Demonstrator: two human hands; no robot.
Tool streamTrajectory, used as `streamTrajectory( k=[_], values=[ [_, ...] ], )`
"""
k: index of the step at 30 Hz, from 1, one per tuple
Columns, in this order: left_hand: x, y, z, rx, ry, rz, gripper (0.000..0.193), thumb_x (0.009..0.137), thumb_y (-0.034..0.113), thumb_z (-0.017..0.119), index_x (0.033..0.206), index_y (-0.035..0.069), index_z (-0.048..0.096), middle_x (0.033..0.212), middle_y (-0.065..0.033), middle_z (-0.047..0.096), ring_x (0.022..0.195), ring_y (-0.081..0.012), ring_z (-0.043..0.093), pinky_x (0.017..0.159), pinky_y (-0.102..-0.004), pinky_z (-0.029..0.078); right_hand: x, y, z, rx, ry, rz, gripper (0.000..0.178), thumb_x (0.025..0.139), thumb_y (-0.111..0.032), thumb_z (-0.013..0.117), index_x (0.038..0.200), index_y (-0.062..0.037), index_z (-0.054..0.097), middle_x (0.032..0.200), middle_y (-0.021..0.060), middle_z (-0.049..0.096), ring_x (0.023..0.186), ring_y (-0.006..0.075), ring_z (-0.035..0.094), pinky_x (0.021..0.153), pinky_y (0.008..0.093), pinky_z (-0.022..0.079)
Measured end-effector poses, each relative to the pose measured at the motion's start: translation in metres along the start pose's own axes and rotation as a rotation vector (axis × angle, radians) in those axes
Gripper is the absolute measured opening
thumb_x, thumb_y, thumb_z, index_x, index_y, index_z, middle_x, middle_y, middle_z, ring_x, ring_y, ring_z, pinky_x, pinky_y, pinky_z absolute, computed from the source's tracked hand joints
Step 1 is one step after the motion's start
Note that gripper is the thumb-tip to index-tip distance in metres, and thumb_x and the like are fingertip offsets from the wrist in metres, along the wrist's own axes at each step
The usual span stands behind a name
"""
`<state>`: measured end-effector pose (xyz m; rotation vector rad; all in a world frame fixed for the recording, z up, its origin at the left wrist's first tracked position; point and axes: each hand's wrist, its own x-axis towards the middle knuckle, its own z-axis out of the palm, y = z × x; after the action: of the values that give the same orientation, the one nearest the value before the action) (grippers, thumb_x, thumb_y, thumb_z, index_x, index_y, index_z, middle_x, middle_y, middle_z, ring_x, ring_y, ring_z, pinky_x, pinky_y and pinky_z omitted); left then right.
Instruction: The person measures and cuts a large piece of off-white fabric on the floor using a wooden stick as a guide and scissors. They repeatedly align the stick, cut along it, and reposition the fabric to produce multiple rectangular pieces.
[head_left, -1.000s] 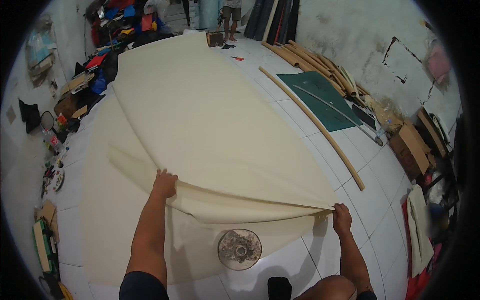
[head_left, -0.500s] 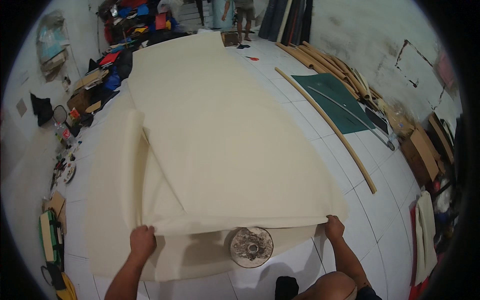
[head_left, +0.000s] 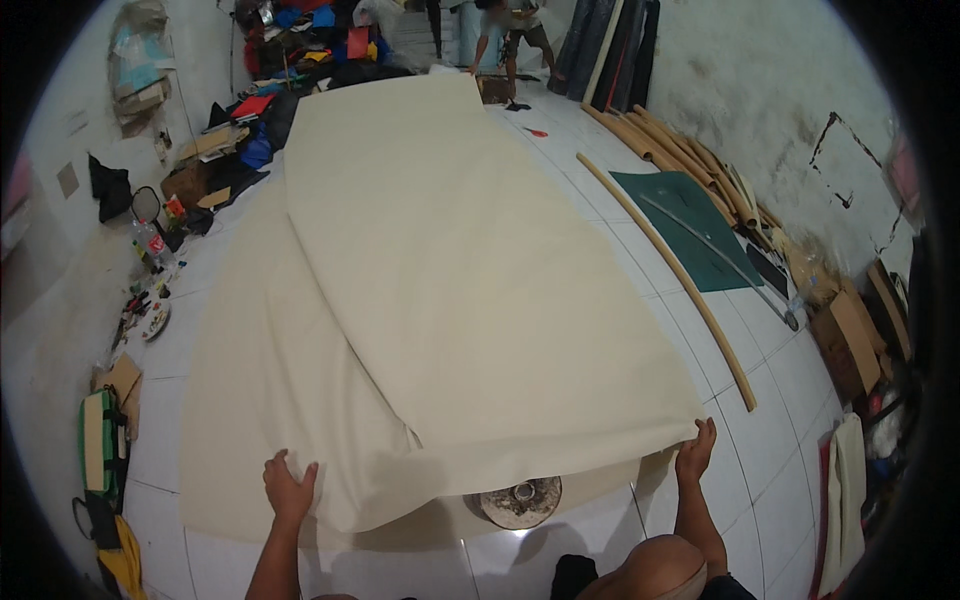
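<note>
A large cream sheet of material (head_left: pixel 480 270) lies spread along the floor over another cream layer (head_left: pixel 225 420). A long crease runs down its left part. My left hand (head_left: pixel 290 487) is open just beyond the sheet's near left edge, fingers apart and nothing in them. At the near right corner my right hand (head_left: pixel 696 450) pinches the sheet's edge, which is raised a little there. Partly under the near edge sits a round, stained disc (head_left: pixel 520 503) with a ring at its centre.
Right of the sheet lie a long tan tube (head_left: pixel 670 285), a green mat (head_left: pixel 685 225) with a metal rod, and several cardboard tubes (head_left: pixel 680 150) by the wall. Clutter (head_left: pixel 235 150) lines the left wall. Another person (head_left: pixel 515 40) bends at the far end.
My left hand has let go of the sheet, and its upright fold on the left has flopped down flat. The near edge now covers part of the disc. The far person has bent toward the sheet.
</note>
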<state>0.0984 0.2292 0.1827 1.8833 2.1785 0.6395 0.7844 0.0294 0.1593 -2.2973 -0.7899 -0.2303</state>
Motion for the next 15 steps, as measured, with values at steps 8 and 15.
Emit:
streamTrajectory(
  k=[8,15],
  values=[
    [0.053,-0.072,0.067,-0.037,-0.067,-0.931,0.106,0.072,0.053,0.071,0.144,-0.002,0.015,0.137,-0.0306,0.028,0.126,-0.0466,0.034,0.101,-0.0526,0.038,-0.007,0.019,0.0,-0.068,-0.129,0.013,0.037,0.086,-0.001,0.05,0.124,-0.0031,0.053,0.141,0.0219,0.037,0.132,0.0356,0.036,0.109,0.0397,0.032],
    [0.056,-0.117,0.072,-1.101,-0.334,-0.919,0.063,0.085,0.036,0.062,0.125,-0.007,0.041,0.119,-0.0241,0.053,0.105,-0.035,0.057,0.09,-0.0514,0.047,0.004,0.024,0.002,-0.127,-0.227,-0.055,0.037,0.087,-0.002,0.048,0.124,-0.0008,0.053,0.138,0.028,0.036,0.129,0.0403,0.038,0.108,0.0414,0.033]
  ],
)
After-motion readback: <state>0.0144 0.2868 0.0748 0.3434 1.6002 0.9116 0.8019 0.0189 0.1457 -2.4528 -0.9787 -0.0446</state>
